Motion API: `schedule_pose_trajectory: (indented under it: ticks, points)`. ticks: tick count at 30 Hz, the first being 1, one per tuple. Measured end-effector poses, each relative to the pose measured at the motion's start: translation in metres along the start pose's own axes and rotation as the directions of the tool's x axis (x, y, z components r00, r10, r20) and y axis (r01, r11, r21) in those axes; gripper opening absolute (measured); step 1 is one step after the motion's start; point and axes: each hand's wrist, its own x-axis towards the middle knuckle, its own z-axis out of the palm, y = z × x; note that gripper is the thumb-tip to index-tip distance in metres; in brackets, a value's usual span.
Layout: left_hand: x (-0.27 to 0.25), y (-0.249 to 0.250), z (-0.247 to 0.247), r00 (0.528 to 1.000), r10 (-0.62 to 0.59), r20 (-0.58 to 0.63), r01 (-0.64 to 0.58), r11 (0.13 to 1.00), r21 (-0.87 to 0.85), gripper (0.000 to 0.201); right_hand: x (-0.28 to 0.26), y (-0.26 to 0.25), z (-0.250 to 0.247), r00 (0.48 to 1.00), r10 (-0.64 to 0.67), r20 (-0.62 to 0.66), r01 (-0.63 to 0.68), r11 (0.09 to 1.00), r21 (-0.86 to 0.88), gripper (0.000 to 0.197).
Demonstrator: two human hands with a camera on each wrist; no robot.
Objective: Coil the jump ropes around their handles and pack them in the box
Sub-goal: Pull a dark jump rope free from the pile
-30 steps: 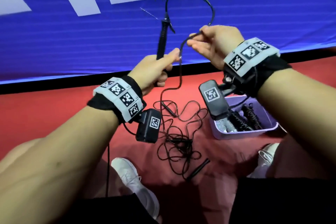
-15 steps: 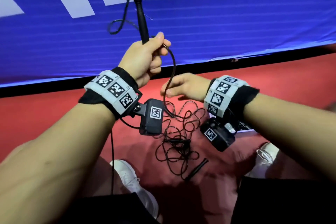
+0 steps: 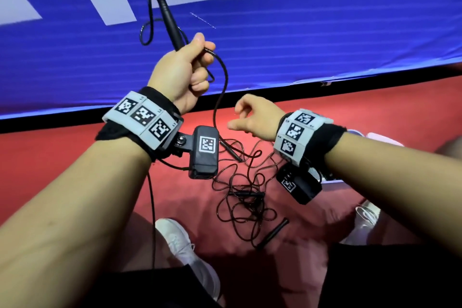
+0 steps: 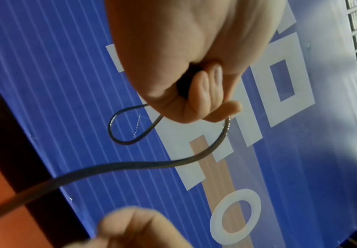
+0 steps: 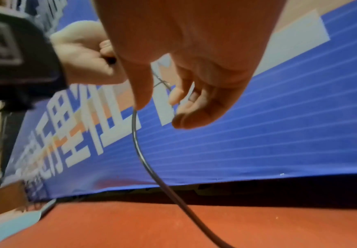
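My left hand (image 3: 197, 65) is raised in front of the blue banner and grips a black jump rope handle (image 3: 168, 17) that points up and left. A small loop of rope (image 3: 147, 30) hangs off the handle's top. The black rope (image 3: 220, 97) leaves my fist (image 4: 194, 94) and drops to a loose tangle (image 3: 240, 190) on the red floor. My right hand (image 3: 240, 120) hovers lower, beside the hanging rope, fingers loosely curled and holding nothing. In the right wrist view the rope (image 5: 145, 161) passes behind the thumb. The lilac box (image 3: 333, 181) is mostly hidden behind my right wrist.
A second black handle (image 3: 272, 232) lies on the floor at the tangle's near edge, and another rope end (image 3: 231, 151) lies under my left wrist camera. My white shoes (image 3: 185, 252) (image 3: 367, 215) flank the tangle. The blue banner (image 3: 325, 32) stands close behind.
My right hand let go of the rope near the handle and dropped down towards the floor. My left hand lifted the handle and tipped its top to the left.
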Motion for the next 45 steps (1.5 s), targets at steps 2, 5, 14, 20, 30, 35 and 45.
schedule_pose_trajectory:
  ticks: [2,5,14,20,30,35,45]
  points:
    - [-0.003,-0.001,0.004,0.998,-0.011,0.057,0.009,1.0,0.025,0.029,0.003,-0.003,-0.003,0.993,0.011,0.113,-0.027,0.99,0.142,0.046]
    - [-0.003,0.001,0.006,0.998,-0.008,0.069,0.009,1.0,-0.013,0.029,-0.006,-0.003,0.005,0.922,-0.009,0.387,-0.011,0.999,0.051,0.012]
    - [-0.001,-0.023,-0.004,0.994,-0.03,0.108,-0.016,0.916,0.401,0.033,0.008,-0.046,-0.052,0.993,0.043,-0.113,0.05,0.705,0.707,0.022]
    - [-0.009,-0.042,0.013,0.975,-0.057,0.214,-0.081,0.806,0.586,0.024,0.008,-0.056,-0.077,0.983,0.121,-0.138,0.08,0.397,0.914,0.019]
    - [-0.003,0.002,0.013,0.995,0.083,0.057,-0.082,0.997,-0.006,0.029,-0.01,-0.003,-0.002,0.929,-0.045,0.367,0.003,0.993,0.114,0.013]
    - [0.006,0.007,-0.007,0.986,0.118,-0.114,-0.122,0.992,-0.031,0.032,-0.016,-0.008,-0.006,0.951,0.058,0.305,-0.125,0.971,0.204,0.031]
    - [-0.017,-0.043,0.016,0.946,-0.141,0.292,-0.038,0.847,0.53,0.01,0.001,-0.063,-0.072,0.987,0.134,-0.092,0.044,0.323,0.945,0.029]
